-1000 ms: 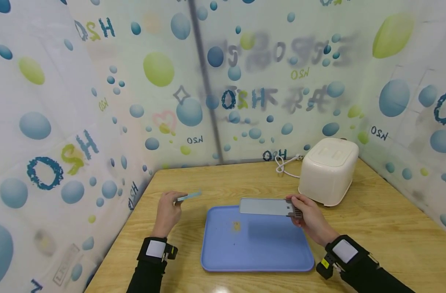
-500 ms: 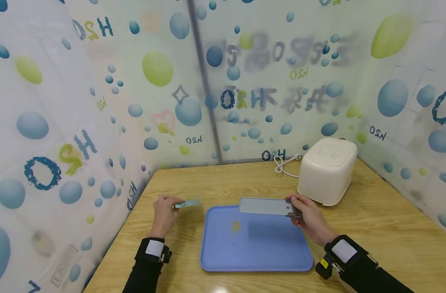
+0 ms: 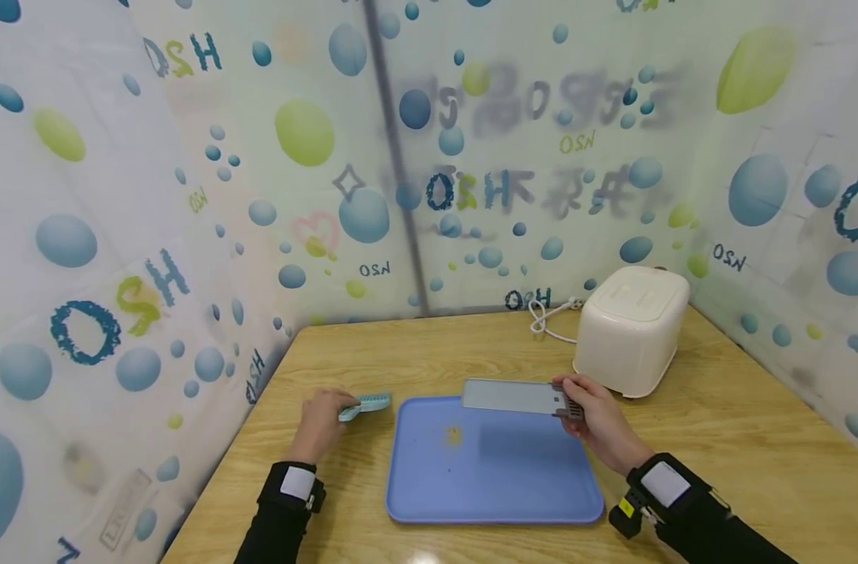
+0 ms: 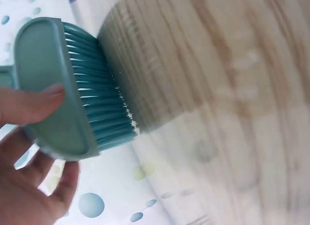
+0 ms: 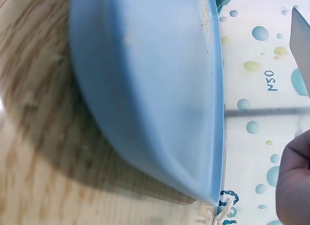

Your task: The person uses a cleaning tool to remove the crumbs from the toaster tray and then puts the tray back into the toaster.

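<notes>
In the head view my left hand (image 3: 320,427) holds a small teal brush (image 3: 371,403) left of the blue tray. The left wrist view shows the thumb on the flat back of the brush (image 4: 43,65) and fingers beneath. Pale specks cling along its bristle tips (image 4: 131,116). I cannot tell whether the bristles touch the table. My right hand (image 3: 601,419) grips the slotted end of a flat grey crumb tray (image 3: 509,396), which hangs level over the back part of the blue tray (image 3: 495,493). Only an edge of the crumb tray (image 5: 301,50) shows in the right wrist view.
A cream toaster (image 3: 633,329) stands at the back right, its white cord (image 3: 548,317) coiled beside it. Yellowish crumbs (image 3: 454,435) lie in the blue tray. Printed curtains (image 3: 295,196) close off the back and sides of the wooden table (image 3: 414,345).
My left hand has come down a little. The brush has turned in it, so its bristle side shows more. My right hand and the crumb tray hold almost the same place.
</notes>
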Motion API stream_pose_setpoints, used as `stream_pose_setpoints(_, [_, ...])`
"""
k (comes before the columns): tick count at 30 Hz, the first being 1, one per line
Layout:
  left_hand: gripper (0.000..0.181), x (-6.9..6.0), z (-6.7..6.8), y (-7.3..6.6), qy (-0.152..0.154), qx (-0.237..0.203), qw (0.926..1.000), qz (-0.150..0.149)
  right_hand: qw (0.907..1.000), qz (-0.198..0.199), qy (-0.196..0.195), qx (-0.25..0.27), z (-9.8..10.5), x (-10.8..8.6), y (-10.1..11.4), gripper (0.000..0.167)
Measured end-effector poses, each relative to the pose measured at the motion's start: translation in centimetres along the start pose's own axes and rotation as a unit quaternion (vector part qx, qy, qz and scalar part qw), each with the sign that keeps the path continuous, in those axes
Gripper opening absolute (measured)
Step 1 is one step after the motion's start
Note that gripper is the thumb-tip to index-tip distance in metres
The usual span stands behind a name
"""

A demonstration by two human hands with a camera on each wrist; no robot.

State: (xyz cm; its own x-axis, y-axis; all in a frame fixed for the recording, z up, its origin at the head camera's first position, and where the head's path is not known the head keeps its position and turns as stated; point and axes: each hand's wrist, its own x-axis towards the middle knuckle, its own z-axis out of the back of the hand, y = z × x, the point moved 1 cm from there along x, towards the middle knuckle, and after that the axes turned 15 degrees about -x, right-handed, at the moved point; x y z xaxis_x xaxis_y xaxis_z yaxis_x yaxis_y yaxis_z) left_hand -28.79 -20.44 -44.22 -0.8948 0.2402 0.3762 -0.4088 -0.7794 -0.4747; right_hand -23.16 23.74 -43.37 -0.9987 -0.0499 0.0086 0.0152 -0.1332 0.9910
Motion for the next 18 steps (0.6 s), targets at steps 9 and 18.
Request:
stream_pose_setpoints(9, [0.043,0.3,-0.6,0.0,0.119,0.007,0.9904,0.070,1.0000,-0.002,0.002,-0.006,-0.2,0.0,0.0,0.034])
stream_pose_setpoints(18, [0.041,0.3,-1.1,0.6,0.161,-0.006,0.9853,0.057,1.0000,0.003,0.000,-0.003,0.0,0.0,-0.1,0.032])
